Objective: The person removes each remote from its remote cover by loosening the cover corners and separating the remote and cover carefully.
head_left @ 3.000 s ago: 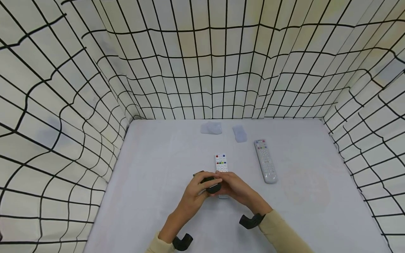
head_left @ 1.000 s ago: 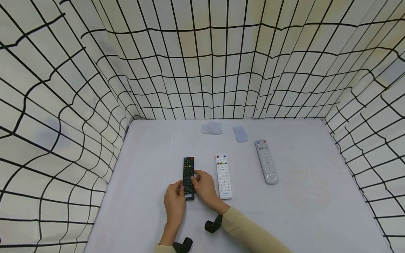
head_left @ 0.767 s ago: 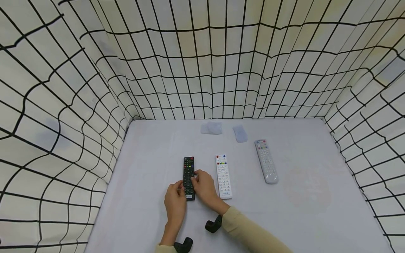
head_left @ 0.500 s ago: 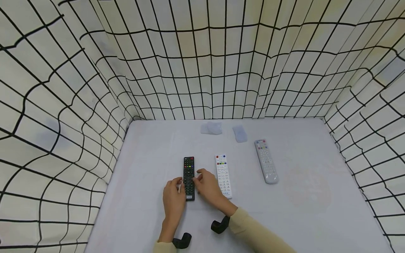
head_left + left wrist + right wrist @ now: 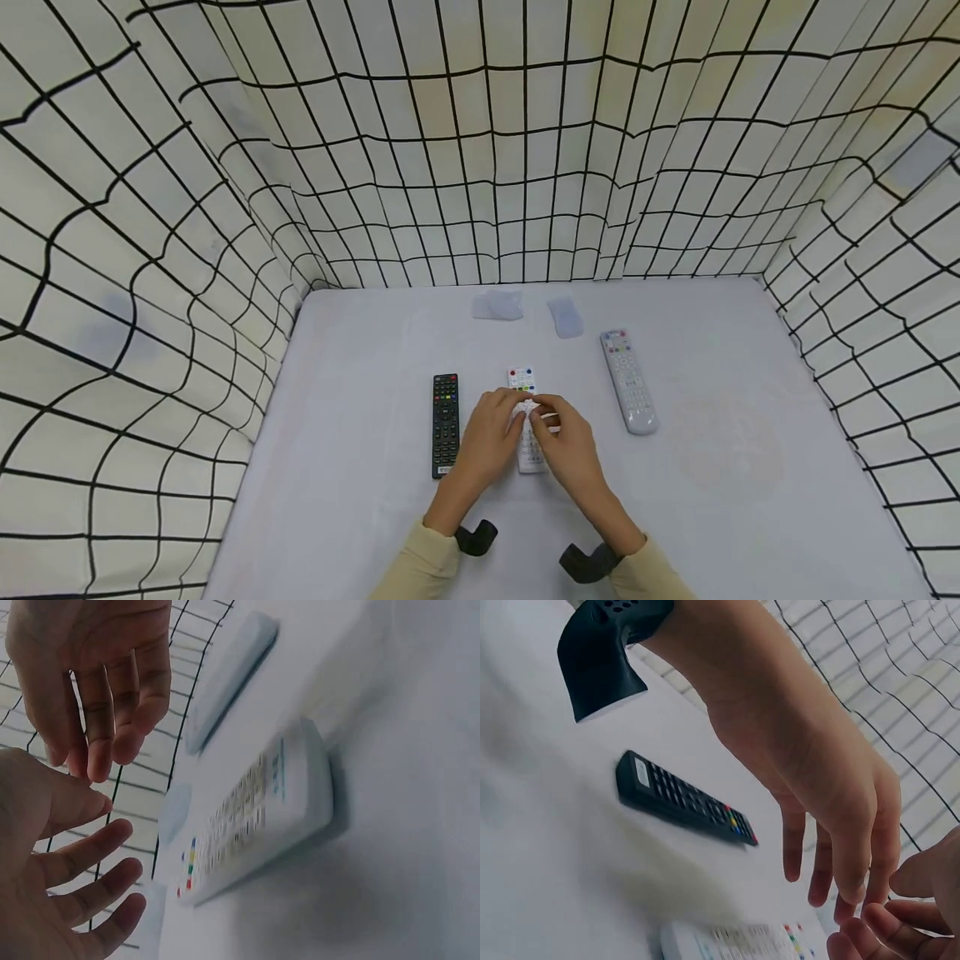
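Pale grey cloth covers the table I am watching, walled by white fabric with a black grid. Nearest me, both hands hover over the small white remote with coloured buttons, which lies flat at the centre: my left hand and right hand have loose, spread fingers, gripping nothing. A careless brush could skid it sideways. Left lies the black remote; farther right, a long grey remote; beyond, two translucent covers.
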Available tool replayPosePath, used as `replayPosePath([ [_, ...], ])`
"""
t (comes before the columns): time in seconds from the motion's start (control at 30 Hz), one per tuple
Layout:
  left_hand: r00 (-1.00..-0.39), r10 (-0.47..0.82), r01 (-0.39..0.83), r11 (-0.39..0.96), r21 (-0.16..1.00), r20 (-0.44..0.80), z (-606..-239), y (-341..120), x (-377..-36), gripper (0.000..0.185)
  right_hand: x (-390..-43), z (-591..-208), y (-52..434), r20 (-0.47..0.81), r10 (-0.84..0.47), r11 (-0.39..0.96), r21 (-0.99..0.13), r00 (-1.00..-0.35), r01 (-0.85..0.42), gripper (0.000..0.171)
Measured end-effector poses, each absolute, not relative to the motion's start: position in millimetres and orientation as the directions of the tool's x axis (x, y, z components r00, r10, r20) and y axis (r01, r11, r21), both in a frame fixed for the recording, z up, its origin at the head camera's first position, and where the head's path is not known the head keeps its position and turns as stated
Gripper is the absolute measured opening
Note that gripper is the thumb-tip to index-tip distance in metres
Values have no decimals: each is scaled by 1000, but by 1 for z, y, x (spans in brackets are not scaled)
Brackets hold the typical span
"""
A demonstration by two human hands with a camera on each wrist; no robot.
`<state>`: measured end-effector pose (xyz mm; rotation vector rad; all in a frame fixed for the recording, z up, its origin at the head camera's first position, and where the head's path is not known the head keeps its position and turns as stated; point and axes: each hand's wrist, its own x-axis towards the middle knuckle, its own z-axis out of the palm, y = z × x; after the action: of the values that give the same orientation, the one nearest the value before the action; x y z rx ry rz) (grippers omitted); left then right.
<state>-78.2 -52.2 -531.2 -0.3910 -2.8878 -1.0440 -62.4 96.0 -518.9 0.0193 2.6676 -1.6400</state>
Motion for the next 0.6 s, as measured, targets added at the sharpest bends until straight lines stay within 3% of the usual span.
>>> replayPosePath([
  [0.3,-918,391,201,609,767,-69,-542,0,-101,39,-57,-527,155,-17,200,485,-867,-980,114,29],
  [0.6,-896,424,104,487,867,-132,-550,45,-117,47,-64,-540,212,18,360,530,-827,-933,188,33],
])
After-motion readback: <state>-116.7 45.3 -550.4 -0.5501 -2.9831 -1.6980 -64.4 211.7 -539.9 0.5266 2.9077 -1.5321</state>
